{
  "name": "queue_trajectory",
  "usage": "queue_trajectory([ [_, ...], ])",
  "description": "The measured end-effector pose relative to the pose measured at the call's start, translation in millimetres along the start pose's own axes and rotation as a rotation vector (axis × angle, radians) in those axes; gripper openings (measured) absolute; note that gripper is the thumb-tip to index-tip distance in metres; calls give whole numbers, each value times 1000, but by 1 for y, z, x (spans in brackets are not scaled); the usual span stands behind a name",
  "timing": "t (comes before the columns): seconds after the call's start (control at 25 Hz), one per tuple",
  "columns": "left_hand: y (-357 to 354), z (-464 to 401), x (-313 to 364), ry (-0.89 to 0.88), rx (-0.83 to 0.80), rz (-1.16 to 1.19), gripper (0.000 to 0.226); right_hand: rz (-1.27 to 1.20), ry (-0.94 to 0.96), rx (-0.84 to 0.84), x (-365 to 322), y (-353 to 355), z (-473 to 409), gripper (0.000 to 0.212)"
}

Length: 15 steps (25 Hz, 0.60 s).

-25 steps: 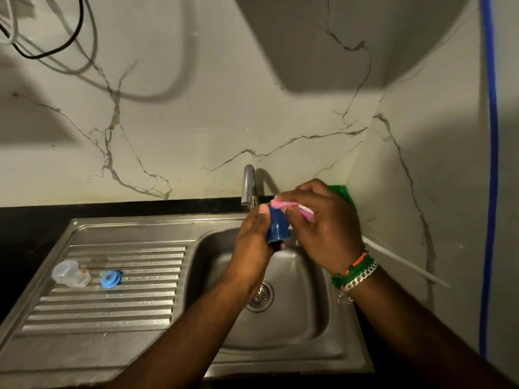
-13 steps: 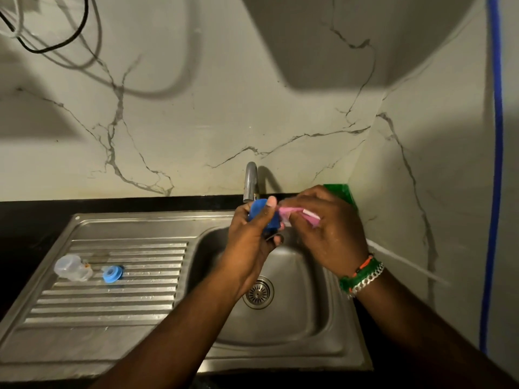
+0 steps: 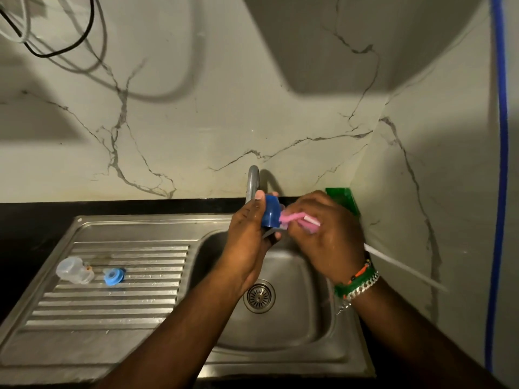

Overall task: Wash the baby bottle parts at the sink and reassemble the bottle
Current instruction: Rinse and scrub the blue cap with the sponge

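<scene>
Both hands are held together over the sink bowl (image 3: 297,327), just right of the frame's middle and just below the tap (image 3: 252,181). A dark blue bottle cap (image 3: 271,213) is gripped in the left hand (image 3: 247,242), with the thumb laid along its upper left side and the fingers curled beneath it. A pink brush (image 3: 292,218) is pinched in the right hand (image 3: 328,234), its head pressed against the cap's right side; a white part of the brush (image 3: 312,220) is seen between the fingers. Green, orange and silver wristbands (image 3: 355,284) are worn on the right wrist.

On the ribbed draining board (image 3: 112,307), at lower left of the frame, a clear plastic bottle (image 3: 73,270) is laid on its side. A light blue ring (image 3: 113,276) is set just beside it to the right, apart from it. The round drain (image 3: 259,296) is seen in the bowl between the two forearms.

A green object (image 3: 344,199) is partly hidden behind the right hand, in the corner of the marbled wall (image 3: 196,122). A blue hose (image 3: 500,164) is hung down the right edge of the frame, and black and white cables (image 3: 56,51) are looped at upper left.
</scene>
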<state>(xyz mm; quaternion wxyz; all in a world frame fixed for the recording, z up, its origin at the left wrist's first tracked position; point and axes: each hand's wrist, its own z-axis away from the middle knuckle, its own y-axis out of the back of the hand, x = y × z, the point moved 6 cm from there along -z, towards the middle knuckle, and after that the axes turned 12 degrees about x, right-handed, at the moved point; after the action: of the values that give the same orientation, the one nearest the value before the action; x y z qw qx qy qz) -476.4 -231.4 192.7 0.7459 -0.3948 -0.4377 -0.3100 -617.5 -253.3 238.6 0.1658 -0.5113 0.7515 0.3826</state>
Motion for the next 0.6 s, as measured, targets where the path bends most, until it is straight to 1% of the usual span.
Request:
queue_trajectory([
  [0.04, -1, 0, 1, -4, -4, -3, 52, 20, -15, 44, 1, 2, -3, 15],
  [0.08, -1, 0, 2, 3, 1, 10, 52, 24, -7, 53, 0, 1, -4, 16],
  [0.2, 2, -5, 2, 35, 34, 45, 51, -43, 42, -74, -7, -6, 7, 16],
  [0.24, 2, -6, 3, 21, 38, 30, 51, -47, 24, -73, -4, -6, 6, 16],
  [0.32, 1, -6, 4, -17, 52, -2, 45, -26, -34, 33, 0, -1, 1, 17],
  [0.36, 0, -6, 4, -23, 65, 1, 42, -16, -32, 72, -2, -2, -1, 19],
  [0.48, 3, -7, 1, -5, 98, -8, 41, -7, 39, 35, -12, -8, 6, 20],
  [0.6, 4, -7, -4, -8, 109, -70, 48, 0, -21, 95, -5, -1, -4, 19],
])
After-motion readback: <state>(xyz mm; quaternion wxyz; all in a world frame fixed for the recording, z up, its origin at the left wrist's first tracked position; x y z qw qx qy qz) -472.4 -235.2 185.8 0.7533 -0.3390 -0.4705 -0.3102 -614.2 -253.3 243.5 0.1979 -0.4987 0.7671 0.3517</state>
